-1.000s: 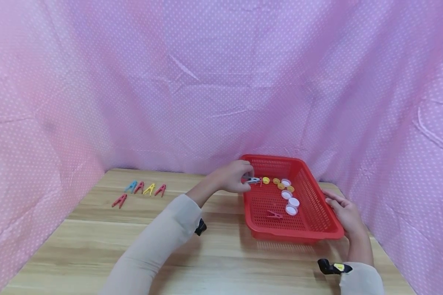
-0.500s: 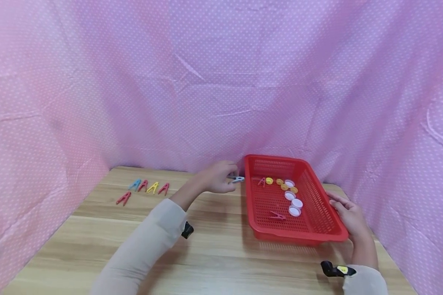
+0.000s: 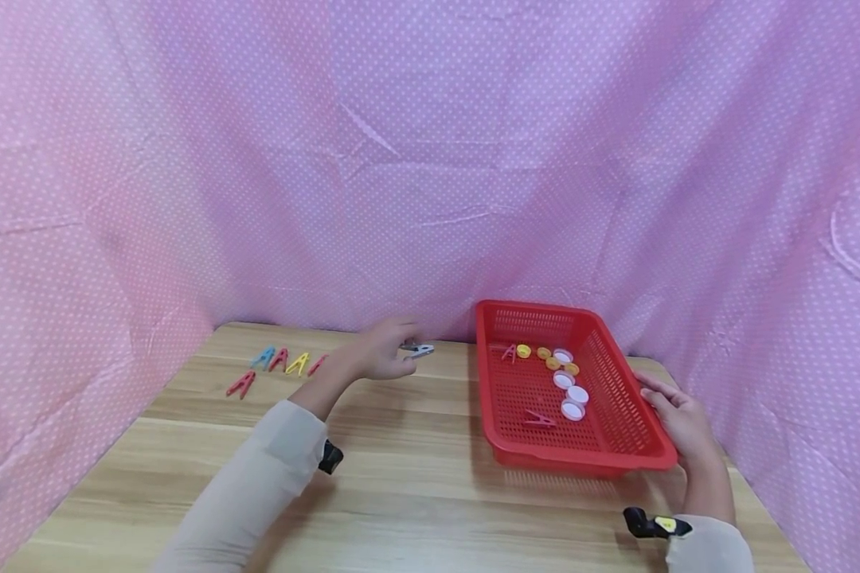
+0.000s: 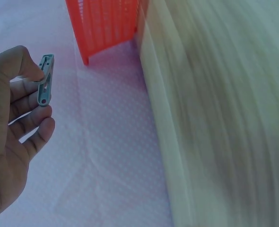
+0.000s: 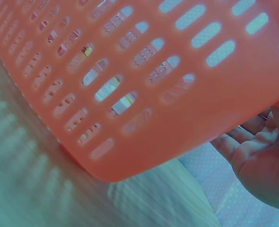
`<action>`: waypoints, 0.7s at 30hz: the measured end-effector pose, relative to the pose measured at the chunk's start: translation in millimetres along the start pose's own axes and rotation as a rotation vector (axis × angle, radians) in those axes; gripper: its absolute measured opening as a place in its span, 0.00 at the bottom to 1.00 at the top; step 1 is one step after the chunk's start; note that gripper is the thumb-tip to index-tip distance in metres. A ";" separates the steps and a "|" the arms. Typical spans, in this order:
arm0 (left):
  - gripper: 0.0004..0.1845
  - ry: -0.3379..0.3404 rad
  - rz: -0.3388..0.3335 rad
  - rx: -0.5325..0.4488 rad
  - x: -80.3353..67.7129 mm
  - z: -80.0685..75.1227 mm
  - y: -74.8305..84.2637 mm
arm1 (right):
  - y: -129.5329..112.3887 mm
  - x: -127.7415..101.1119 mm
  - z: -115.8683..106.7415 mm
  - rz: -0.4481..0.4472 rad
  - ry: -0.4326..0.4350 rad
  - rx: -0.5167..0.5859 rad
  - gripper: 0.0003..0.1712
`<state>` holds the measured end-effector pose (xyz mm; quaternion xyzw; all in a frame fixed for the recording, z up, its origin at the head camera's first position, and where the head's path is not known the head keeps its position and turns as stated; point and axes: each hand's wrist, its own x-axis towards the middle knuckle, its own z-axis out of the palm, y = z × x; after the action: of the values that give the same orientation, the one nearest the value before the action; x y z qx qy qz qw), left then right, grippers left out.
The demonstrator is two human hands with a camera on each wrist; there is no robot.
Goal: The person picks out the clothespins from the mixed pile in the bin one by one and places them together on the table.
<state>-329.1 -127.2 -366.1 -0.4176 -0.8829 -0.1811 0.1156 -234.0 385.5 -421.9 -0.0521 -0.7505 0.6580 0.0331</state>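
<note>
Pinching a grey clothespin between thumb and fingertips, the left hand hangs above the desk near its far edge, between the row of loose pegs and the red basket. The left wrist view confirms the hold: the grey clothespin sits upright at the tips of the curled fingers, clear of the palm, with the basket corner well apart beyond it.

The right hand lies against the right wall of the basket, near its front right corner, fingers extended along the rim. In the right wrist view the palm is spread and relaxed, with the perforated basket wall just beside it; a firm grasp is not shown.

The basket stands on the right half of the desk, touching the surface. Inside it lie a red clothespin at the far left, a second red clothespin nearer the front, several yellow caps and several white caps in a curving line.

At the far left corner of the desk lie a blue clothespin, a red one, a yellow one and another red one slightly forward. A further red peg is partly hidden behind the left forearm
</note>
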 end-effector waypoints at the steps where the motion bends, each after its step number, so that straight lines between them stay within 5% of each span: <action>1: 0.15 -0.004 -0.014 -0.002 -3.5 0.0 -2.9 | -0.4 -0.2 -0.1 -0.001 0.001 0.001 0.31; 21: 0.17 0.081 -0.279 -0.003 -93.8 -11.3 -43.2 | 0.1 -0.6 0.3 -0.011 0.008 0.006 0.32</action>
<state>-303.6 -222.4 -398.9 -0.2834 -0.9267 -0.2132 0.1243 -233.5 385.1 -422.0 -0.0504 -0.7486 0.6599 0.0396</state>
